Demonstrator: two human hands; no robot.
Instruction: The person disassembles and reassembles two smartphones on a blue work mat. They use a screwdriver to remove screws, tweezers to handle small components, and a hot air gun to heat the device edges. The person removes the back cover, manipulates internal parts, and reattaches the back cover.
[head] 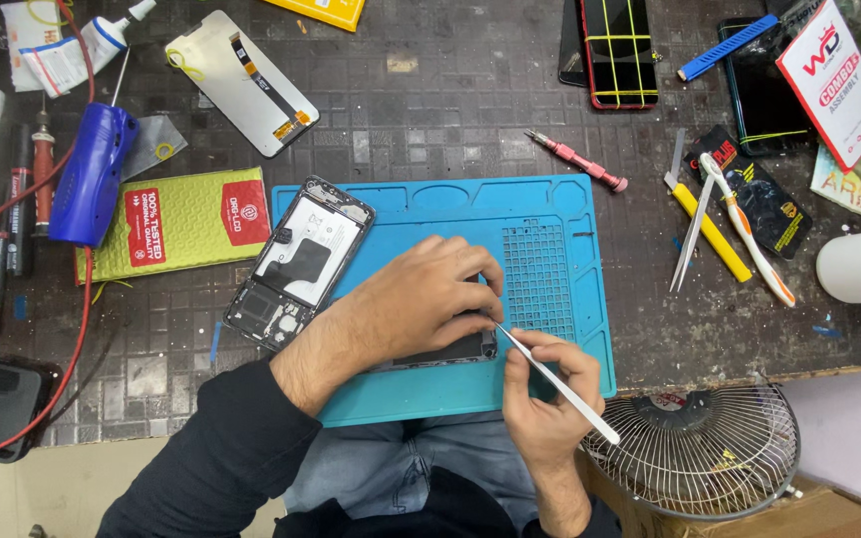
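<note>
A dark phone body (450,351) is being pinned on the near part of the blue mat (560,214) by the closed left hand (421,299) while metal tweezers (555,384), pinched in the right hand (540,399), are being applied to its right corner; 1 opened phone (301,261) is lying left, reassembly apparently remaining.

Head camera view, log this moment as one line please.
left hand pressing down dark phone | right hand holding metal tweezers, tip at phone edge | blue mat | opened phone beside
</note>
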